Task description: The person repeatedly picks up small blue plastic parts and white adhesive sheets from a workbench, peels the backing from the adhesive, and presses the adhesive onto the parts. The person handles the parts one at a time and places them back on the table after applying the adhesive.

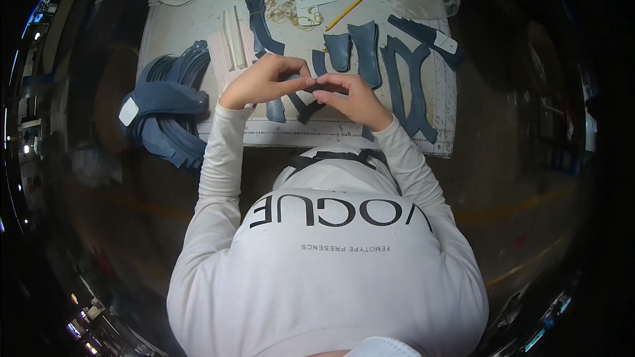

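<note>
Small dark piece (pixel 322 86), mostly hidden by fingers, is up over the near part of the table (pixel 178 30) in the head view. The left hand (pixel 266 83) and right hand (pixel 358 100) both have it in a narrow fingertip pinch, I'd guess to keep something that little steady. Loose blue cutouts (pixel 367 55) sit spread out behind, probably so each is easy to grab. The fat blue bundle (pixel 170 100) is off left, maybe to stay out of the way.
</note>
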Available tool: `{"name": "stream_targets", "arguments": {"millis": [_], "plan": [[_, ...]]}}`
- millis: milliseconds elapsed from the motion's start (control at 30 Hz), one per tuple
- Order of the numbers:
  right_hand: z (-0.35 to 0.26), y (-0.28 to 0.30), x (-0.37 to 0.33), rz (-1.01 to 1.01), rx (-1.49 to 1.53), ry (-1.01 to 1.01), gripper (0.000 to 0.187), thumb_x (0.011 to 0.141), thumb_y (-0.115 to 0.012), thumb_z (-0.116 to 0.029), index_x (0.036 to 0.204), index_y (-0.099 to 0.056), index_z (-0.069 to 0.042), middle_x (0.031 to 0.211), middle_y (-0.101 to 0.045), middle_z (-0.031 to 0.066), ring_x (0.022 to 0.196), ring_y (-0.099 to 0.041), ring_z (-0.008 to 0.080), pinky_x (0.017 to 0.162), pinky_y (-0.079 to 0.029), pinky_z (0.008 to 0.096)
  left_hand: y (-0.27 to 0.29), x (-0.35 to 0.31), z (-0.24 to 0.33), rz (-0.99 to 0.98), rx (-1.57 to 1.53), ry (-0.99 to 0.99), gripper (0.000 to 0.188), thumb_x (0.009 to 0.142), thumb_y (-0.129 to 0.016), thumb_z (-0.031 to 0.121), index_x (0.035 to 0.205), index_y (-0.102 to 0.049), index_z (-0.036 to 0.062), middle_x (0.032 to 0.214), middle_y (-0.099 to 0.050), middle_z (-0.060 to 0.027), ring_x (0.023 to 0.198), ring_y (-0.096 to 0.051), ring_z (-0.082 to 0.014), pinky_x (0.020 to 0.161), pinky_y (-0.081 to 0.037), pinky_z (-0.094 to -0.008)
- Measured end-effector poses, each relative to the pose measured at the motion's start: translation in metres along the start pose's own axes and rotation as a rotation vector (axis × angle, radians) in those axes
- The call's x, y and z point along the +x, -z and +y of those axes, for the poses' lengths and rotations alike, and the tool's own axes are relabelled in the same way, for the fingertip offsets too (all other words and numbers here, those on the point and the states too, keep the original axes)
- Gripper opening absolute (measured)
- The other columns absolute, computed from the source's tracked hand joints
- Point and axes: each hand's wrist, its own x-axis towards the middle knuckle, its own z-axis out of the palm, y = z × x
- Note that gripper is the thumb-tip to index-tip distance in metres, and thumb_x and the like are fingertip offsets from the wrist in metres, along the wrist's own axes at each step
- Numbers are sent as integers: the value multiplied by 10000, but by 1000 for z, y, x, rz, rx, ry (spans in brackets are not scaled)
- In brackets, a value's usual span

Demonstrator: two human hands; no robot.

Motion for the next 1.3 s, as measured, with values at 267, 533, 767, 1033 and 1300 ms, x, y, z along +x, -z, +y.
{"name": "stream_targets", "arguments": {"millis": [267, 533, 767, 1033, 1300], "plan": [[41, 18, -30, -25, -27, -513, 211, 865, -680, -202, 922, -684, 1, 681, -623, 27, 635, -626, 128, 584, -491, 277, -13, -12, -78, 45, -286, 402, 245, 930, -635, 258, 794, -641, 54, 636, -584, 43, 565, -514, -35, 517, -395, -191], [74, 7, -92, 376, -846, -429, 200, 760, -739, -195, 857, -637, -53, 936, -605, 114, 839, -642, 327, 695, -526, 415, -21, -33, -127, 140, 84, 579, 237, 882, -683, 226, 792, -651, 9, 666, -642, -20, 595, -563, -81, 583, -450, -237], [41, 14, -87, 433, -927, -147, 210, 741, -753, -153, 877, -632, -48, 905, -596, 100, 824, -623, 306, 714, -507, 383, -23, -23, -114, 373, 62, 450, 119, 831, -723, 115, 868, -645, 33, 764, -657, -4, 692, -571, -54, 624, -441, -211], [-59, 53, -51, 549, -821, 276, 217, 694, -782, -73, 862, -650, -34, 835, -614, 77, 758, -591, 279, 688, -491, 346, -51, 34, -20, 618, -871, -43, 239, 861, -682, 46, 1058, -548, 63, 884, -685, -45, 879, -669, -105, 741, -559, -230], [-124, 94, -47, 306, -124, 272, 154, 788, -725, -6, 917, -641, -2, 906, -646, 33, 839, -620, 95, 779, -510, 225, -49, 80, 67, 769, -660, -193, 236, 892, -671, 98, 1073, -555, 0, 797, -681, -39, 714, -599, -47, 634, -528, -210]]}}
